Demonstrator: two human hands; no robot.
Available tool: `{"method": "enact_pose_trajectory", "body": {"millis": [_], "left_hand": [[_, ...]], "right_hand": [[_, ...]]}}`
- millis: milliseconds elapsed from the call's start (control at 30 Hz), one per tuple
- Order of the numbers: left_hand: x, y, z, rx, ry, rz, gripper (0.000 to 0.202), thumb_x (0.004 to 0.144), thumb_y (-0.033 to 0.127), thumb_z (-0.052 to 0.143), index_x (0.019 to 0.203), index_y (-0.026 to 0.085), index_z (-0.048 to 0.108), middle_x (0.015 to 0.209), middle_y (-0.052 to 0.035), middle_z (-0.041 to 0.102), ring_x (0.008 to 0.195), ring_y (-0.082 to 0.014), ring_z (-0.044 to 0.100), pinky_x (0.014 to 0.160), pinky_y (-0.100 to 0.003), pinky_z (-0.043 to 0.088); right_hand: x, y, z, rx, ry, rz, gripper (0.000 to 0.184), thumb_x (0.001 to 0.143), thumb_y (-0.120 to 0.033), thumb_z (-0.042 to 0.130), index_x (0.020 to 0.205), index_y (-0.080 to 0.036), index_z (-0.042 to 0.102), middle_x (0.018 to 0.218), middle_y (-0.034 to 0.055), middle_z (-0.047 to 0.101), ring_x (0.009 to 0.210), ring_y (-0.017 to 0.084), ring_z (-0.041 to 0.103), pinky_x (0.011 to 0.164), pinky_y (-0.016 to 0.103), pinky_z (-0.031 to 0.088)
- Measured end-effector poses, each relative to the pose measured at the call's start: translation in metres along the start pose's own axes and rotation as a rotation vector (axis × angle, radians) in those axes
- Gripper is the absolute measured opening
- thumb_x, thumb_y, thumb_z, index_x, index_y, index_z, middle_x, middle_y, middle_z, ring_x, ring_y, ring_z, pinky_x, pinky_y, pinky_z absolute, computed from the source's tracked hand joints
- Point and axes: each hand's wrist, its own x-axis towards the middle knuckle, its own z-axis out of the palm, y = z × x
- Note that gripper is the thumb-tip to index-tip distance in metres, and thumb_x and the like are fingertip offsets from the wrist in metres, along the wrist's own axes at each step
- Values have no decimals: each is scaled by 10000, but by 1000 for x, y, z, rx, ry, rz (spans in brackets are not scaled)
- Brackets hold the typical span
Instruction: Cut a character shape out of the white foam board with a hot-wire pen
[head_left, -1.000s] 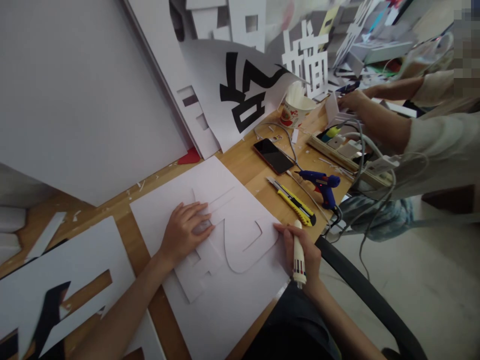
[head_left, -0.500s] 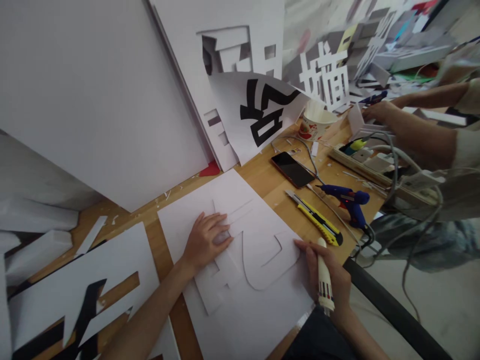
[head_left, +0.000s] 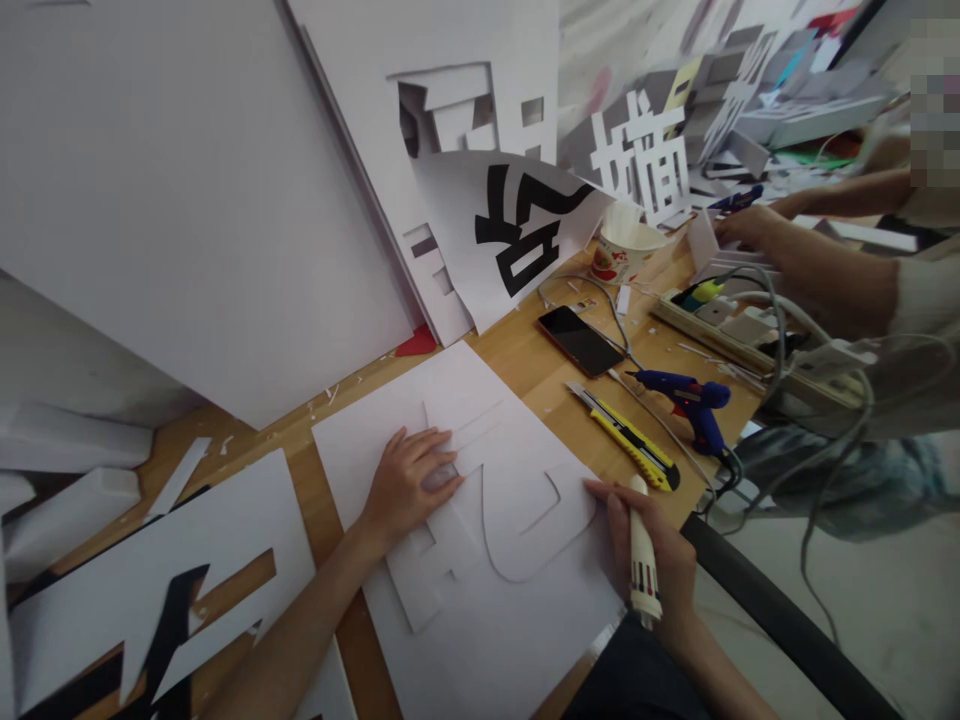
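Hands are deployed on both sides of a white cut-out character [head_left: 446,570], which lies flat on a larger white sheet [head_left: 495,650] on the wooden desk [head_left: 517,365]. Left hand [head_left: 412,485]: palm down, fingers extended and slightly parted, resting on the upper-left part of the cut-out. Right hand [head_left: 649,555]: fingers curled, with a multi-colour pen [head_left: 643,550] held across them; index finger and thumb stand at the right end of the curved stroke [head_left: 517,560]. Whether they pinch its edge cannot be determined, and the pen's writing tip is not clearly visible. It also cannot be confirmed whether the curved stroke is joined to the rest of the cut-out. Likely fault: displacement of the cut-out if left-hand pressure is uneven, since only one portion is covered and both surfaces appear smooth. Pulling at the curved stroke could bend or lift its narrow ends. The sheet reaches close to the front edge of the desk, so a forearm or lap could push it askew. Secondary hazard: a yellow utility knife [head_left: 630,440] lies just beyond the right hand, blade apparently extended, with a blue glue gun [head_left: 690,395] beside it; a careless outward reach could cause a cut or, if the gun is heated, a burn.
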Motion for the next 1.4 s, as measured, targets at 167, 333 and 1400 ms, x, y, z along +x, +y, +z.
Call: {"method": "enact_pose_trajectory", "body": {"millis": [167,333,1400], "left_hand": [[0,0,0,-2,0,-4,162,839,319,701,981,243,697,1230,-75,696,1162,-260,637,1072,-569,409],[0,1,0,-5,-3,-8,169,841,322,700,987,238,692,1236,-82,692,1165,-262,633,1080,-576,398],[11,9,-19,46,-199,-2,211,844,241,570,967,269,738,1298,-58,661,1281,-308,545,1141,-675,243]], "right_hand": [[1,-3,0,-23,10,-6,236,947,-410,542,955,-211,668,904,6,785,754,189,746,673,276,567],[2,-6,-2,8,-9,14,227,947,-406,540,947,-204,645,892,20,785,718,189,741,665,285,570],[0,-27,-22,167,-137,-262,210,893,-157,546,1056,-241,648,1017,23,772,1084,253,695,961,446,572]]}}
